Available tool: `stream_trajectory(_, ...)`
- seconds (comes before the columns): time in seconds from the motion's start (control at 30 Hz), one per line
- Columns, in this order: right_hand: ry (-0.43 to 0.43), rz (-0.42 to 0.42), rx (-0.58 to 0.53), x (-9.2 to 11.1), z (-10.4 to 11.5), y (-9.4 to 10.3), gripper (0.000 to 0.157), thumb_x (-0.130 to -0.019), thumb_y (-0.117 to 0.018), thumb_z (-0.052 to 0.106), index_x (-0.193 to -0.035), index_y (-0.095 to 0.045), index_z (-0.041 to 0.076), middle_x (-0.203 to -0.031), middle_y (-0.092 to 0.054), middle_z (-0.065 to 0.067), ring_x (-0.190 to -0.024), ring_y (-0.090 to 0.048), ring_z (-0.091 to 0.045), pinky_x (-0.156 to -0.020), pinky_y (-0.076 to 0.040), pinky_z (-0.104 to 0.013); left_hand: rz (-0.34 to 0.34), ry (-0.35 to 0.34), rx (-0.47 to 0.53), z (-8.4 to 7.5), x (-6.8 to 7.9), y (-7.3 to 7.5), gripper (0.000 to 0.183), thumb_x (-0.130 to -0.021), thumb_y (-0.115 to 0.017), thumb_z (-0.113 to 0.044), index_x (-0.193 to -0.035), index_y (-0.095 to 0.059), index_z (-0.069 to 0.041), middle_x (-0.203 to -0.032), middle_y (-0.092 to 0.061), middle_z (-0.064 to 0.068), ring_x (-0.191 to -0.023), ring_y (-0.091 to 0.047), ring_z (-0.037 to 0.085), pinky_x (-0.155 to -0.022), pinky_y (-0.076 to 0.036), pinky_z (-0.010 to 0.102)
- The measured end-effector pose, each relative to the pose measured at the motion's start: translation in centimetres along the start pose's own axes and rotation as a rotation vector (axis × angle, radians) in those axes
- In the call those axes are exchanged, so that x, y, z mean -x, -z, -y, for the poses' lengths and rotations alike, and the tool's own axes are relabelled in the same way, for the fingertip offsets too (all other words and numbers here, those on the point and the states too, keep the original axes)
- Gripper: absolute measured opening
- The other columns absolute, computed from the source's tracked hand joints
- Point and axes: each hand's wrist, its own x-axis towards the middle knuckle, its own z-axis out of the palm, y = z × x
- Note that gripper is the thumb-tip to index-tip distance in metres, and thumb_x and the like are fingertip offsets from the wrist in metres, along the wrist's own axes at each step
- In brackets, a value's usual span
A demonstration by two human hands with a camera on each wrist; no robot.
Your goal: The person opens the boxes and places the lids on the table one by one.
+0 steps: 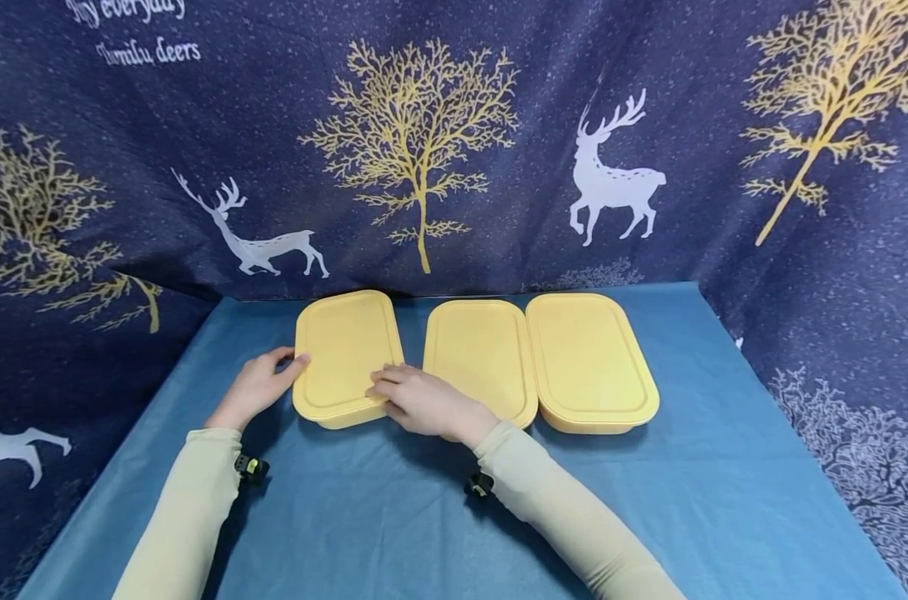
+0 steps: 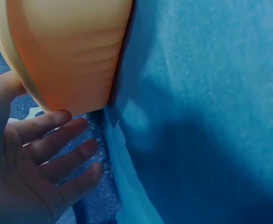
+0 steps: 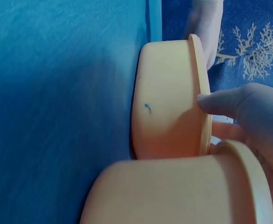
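Three yellow lidded food containers stand on the blue cloth. At the left container (image 1: 348,354), my left hand (image 1: 262,383) is on the left edge. Its thumb lies over the lid, and the index fingertip touches the rim in the left wrist view, with the other fingers (image 2: 71,163) spread apart. My right hand (image 1: 423,402) holds the same container at its front right corner. In the right wrist view its thumb (image 3: 220,101) presses the lid rim, while its other fingers are partly hidden. The middle container (image 1: 479,354) sits just right of that hand.
The right container (image 1: 592,358) stands against the middle one. A blue cloth (image 1: 393,525) covers the table. Behind it hangs a dark blue curtain (image 1: 529,200) printed with deer and trees. Each sleeve carries a small black wrist device.
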Motion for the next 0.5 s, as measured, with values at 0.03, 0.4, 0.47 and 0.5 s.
stream_trajectory(0.03,-0.001,-0.011,0.017,0.0,0.1,-0.1,0.031,-0.103,-0.060,0.018,-0.133,-0.064,0.010,-0.143,-0.057,-0.009,-0.137,-0.049,-0.025,-0.116,-0.032,-0.038,0.003,-0.002,0.000,0.1,-0.2,0.0,0.076,-0.104,-0.043,-0.056,-0.143,-0.047,0.010,-0.139,-0.052,0.032,-0.127,-0.049,0.048,-0.101,-0.042,0.061)
stream_trajectory(0.4,-0.017,-0.087,0.104,-0.2,1.1,-1.0,0.027,-0.102,-0.063,0.020,-0.128,-0.068,0.012,-0.136,-0.062,-0.007,-0.130,-0.055,-0.024,-0.111,-0.039,-0.041,0.055,0.075,0.074,1.3,-3.4,0.2,0.085,-0.103,-0.037,-0.061,-0.153,-0.033,0.007,-0.145,-0.045,0.032,-0.129,-0.047,0.047,-0.103,-0.040,0.060)
stream_trajectory(0.47,-0.022,-0.083,0.089,-0.3,1.0,-0.9,0.028,-0.102,-0.063,0.019,-0.128,-0.068,0.013,-0.136,-0.062,-0.007,-0.130,-0.055,-0.023,-0.111,-0.039,-0.042,0.063,0.086,0.080,1.4,-3.7,0.4,0.087,-0.103,-0.036,-0.063,-0.155,-0.030,0.006,-0.146,-0.043,0.033,-0.131,-0.044,0.048,-0.105,-0.038,0.061)
stream_trajectory(0.5,-0.024,-0.080,0.082,-0.3,1.0,-0.8,0.028,-0.102,-0.063,0.018,-0.129,-0.068,0.013,-0.137,-0.062,-0.006,-0.130,-0.055,-0.023,-0.111,-0.039,-0.042,0.069,0.092,0.086,1.4,-3.9,0.4,0.088,-0.102,-0.036,-0.064,-0.155,-0.028,0.006,-0.147,-0.041,0.033,-0.132,-0.043,0.048,-0.105,-0.037,0.061)
